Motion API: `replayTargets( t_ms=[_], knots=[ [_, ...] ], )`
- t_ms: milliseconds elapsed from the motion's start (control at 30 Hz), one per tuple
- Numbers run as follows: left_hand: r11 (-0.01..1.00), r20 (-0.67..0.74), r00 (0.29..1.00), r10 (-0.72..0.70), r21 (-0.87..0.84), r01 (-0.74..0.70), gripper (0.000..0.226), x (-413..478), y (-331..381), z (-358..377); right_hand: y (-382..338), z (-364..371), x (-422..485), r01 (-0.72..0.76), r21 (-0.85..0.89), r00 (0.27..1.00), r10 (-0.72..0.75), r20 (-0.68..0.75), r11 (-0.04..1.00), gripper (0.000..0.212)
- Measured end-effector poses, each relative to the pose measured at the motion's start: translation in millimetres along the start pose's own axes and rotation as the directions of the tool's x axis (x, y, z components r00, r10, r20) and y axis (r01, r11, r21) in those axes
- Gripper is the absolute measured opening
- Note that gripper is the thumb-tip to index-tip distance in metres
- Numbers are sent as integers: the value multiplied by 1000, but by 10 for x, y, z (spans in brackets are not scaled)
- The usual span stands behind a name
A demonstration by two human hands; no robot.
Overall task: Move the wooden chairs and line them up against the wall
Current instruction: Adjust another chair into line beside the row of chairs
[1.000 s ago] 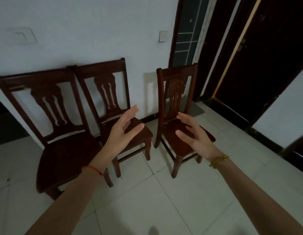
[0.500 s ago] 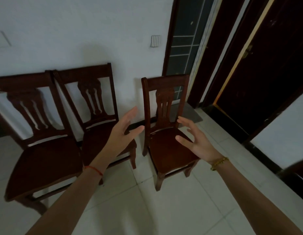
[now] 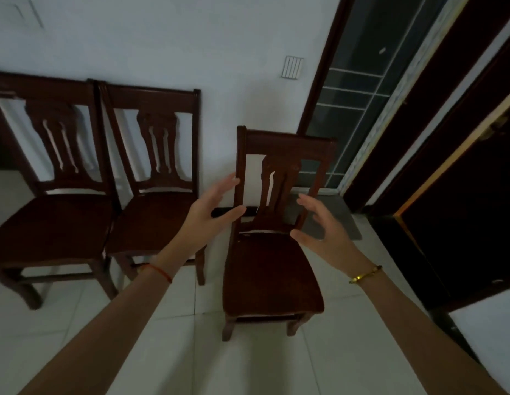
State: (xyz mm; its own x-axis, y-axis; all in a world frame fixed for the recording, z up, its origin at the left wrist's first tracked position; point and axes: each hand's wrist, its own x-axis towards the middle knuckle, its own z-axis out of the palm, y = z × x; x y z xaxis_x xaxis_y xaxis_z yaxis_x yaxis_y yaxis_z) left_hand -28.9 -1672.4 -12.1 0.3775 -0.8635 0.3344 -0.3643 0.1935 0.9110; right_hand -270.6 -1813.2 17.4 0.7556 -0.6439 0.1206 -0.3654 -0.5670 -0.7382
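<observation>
Three dark wooden chairs stand on the tiled floor. The left chair [image 3: 48, 223] and the middle chair [image 3: 151, 220] sit side by side with their backs to the white wall [image 3: 162, 38]. The right chair [image 3: 272, 275] stands apart from them, out from the wall and turned a little. My left hand [image 3: 212, 212] is open just left of its backrest post, fingertips close to the post. My right hand [image 3: 322, 232] is open over the back of its seat, near the right post. Neither hand holds anything.
A dark door frame [image 3: 319, 81] with a glass panel rises right of the chairs. Dark wooden doors [image 3: 462, 181] fill the right side. A grey mat [image 3: 345, 220] lies before the doorway. A light switch [image 3: 291, 67] is on the wall.
The view has moved closer to the right chair, which now sits between my hands. Both hands have reached forward to its backrest, still open.
</observation>
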Motion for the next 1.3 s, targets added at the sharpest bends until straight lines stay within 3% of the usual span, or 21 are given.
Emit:
replayTargets(
  t_ms=[267, 567, 833, 1167, 1300],
  knots=[
    [984, -71, 982, -173, 34, 176, 86, -163, -910, 895, 1444, 222, 141, 40, 50, 996, -44, 84, 998, 86],
    [980, -110, 980, -168, 88, 178, 86, -649, -3170, 1741, 3543, 1474, 125, 99, 51, 987, -104, 119, 994, 95],
    [978, -143, 982, -120, 155, 142, 87, -1212, -4658, 2305, 5018, 2357, -57, 117, 49, 985, -122, 124, 992, 97],
    [954, -98, 994, -57, 288, 83, 102, -1421, -5106, 2556, 5985, 2275, -363, 90, -309, 996, -85, 30, 947, 116],
    [850, -97, 995, -11, 524, 60, 111, -1502, -5149, 2521, 6158, 2140, -421, 39, -432, 999, -24, 39, 901, 122]
  ],
)
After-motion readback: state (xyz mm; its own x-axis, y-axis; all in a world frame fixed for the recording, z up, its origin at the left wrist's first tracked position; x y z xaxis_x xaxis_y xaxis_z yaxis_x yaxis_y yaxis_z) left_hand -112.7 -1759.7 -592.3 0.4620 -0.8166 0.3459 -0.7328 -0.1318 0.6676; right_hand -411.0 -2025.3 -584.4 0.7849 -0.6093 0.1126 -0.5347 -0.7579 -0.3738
